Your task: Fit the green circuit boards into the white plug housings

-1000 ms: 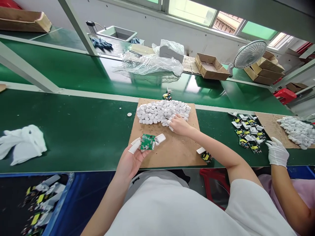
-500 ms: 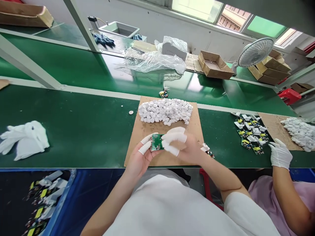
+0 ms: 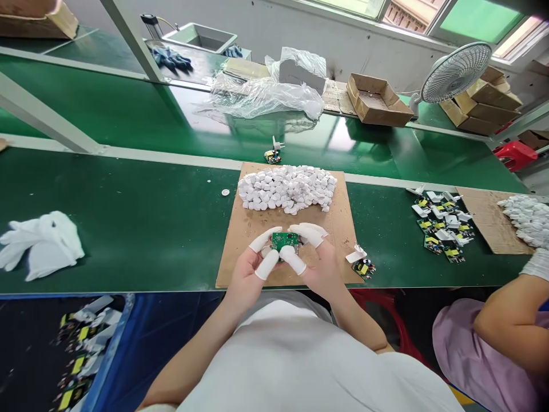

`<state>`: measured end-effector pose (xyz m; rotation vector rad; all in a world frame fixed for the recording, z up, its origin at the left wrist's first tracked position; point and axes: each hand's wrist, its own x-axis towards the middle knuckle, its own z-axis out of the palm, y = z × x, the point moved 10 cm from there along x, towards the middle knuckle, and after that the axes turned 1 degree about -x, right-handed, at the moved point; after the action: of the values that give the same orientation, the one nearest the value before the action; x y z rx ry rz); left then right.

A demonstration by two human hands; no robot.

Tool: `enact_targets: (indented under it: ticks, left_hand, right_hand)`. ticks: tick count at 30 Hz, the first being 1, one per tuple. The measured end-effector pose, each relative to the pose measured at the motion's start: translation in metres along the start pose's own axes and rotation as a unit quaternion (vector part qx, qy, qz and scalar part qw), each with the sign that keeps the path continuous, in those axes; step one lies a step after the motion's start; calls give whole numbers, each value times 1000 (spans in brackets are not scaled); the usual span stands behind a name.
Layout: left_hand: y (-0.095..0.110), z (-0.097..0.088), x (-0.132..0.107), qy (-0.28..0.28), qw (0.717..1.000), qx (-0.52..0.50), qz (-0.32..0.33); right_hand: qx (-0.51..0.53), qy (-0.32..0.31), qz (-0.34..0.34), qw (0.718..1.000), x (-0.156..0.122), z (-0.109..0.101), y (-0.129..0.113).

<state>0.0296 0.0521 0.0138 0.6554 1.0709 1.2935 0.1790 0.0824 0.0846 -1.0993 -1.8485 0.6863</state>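
Both hands wear white finger cots and meet over the near part of a brown cardboard sheet (image 3: 244,229). My left hand (image 3: 251,269) and my right hand (image 3: 319,266) pinch a small green circuit board (image 3: 285,242) between thumbs and fingers. Whether a white part is pressed under the board I cannot tell. A heap of small white plastic caps (image 3: 286,189) lies on the far half of the cardboard. One more board with a white plug piece (image 3: 361,263) rests at the cardboard's right near corner.
A white cloth glove (image 3: 43,243) lies left on the green belt (image 3: 128,217). A blue bin of boards (image 3: 72,349) sits lower left. To the right, another person's arm (image 3: 510,312) works beside several boards (image 3: 441,223) and caps (image 3: 525,217). Boxes, plastic wrap and a fan (image 3: 454,71) stand behind.
My right hand left the cap heap and came back to the board in my left hand. Both hands now grip it together, closer to my body.
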Motion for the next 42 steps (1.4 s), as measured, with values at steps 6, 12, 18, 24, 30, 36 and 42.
enact_targets:
  ticks: [6, 12, 18, 24, 30, 36, 42]
  left_hand:
    - [7, 3, -3, 12, 998, 52, 13]
    - [11, 6, -3, 20, 998, 64, 8]
    - [11, 9, 0, 11, 1000, -13, -12]
    - [10, -7, 2, 66, 997, -40, -27]
    - [24, 3, -6, 13, 998, 60, 32]
    - [30, 17, -12, -48, 990, 124, 51]
    - [31, 38, -20, -195, 978, 76, 19]
  right_hand:
    - [31, -22, 20, 999, 2, 4, 1]
    - [34, -13, 10, 999, 8, 0, -2]
    - [38, -38, -21, 998, 5, -8, -11]
    - [127, -57, 34, 990, -1, 0, 3]
    - [114, -130, 40, 984, 3, 15, 4]
    - [157, -118, -12, 981, 4, 15, -5]
    - [203, -87, -1, 975, 1, 12, -10]
